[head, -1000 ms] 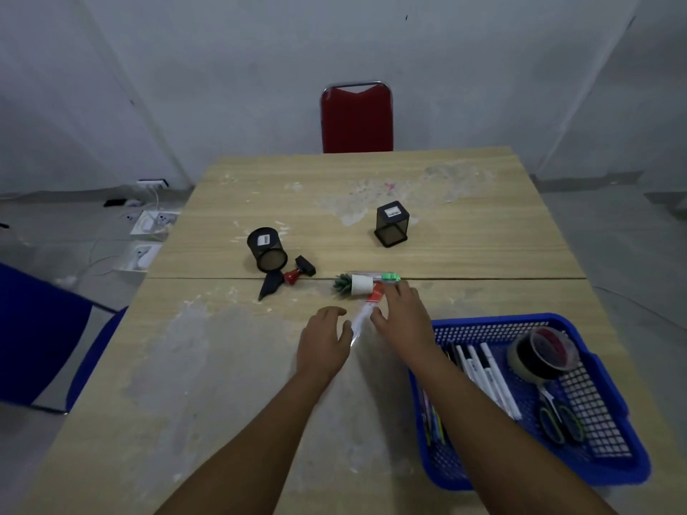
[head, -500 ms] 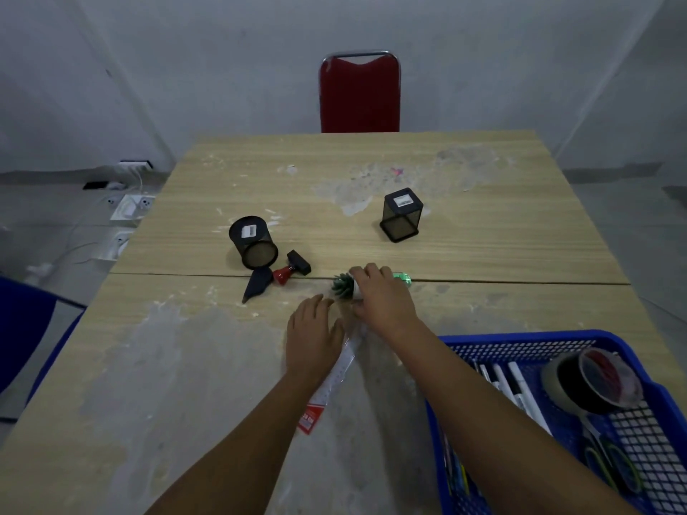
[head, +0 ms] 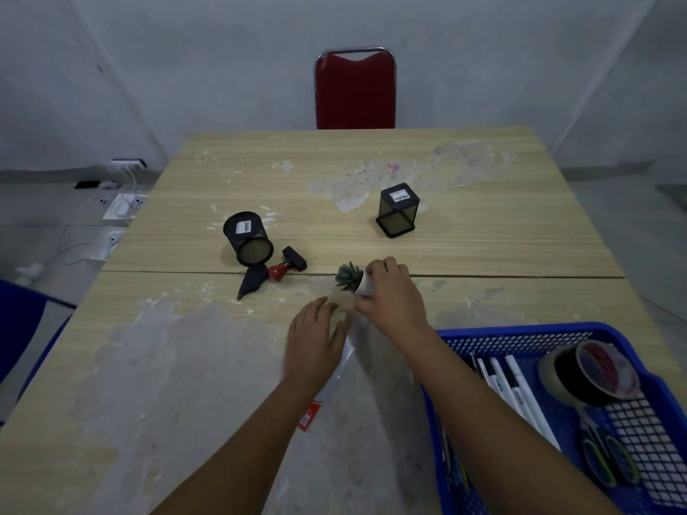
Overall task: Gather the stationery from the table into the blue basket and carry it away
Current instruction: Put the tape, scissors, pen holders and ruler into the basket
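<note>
Basket (head: 490, 334), blue mesh, at the table's near right corner, partly cut off by the frame: holds white markers (head: 515, 388), tape roll (head: 580, 377), green-handled scissors (head: 609, 462). Right hand (head: 394, 295) grips a small potted plant (head: 353, 280) lying sideways mid-table. Left hand (head: 316, 343), fingers straight, presses a clear packet (head: 334, 381), contents hidden. Two black mesh cups (head: 397, 211), round one tipped over.

Nothing legible anywhere. White barcode sticker on round mesh cup (head: 248, 237), up-left of left hand (head: 314, 341); white label on square mesh cup (head: 397, 210), beyond right hand (head: 390, 295): print too small.
</note>
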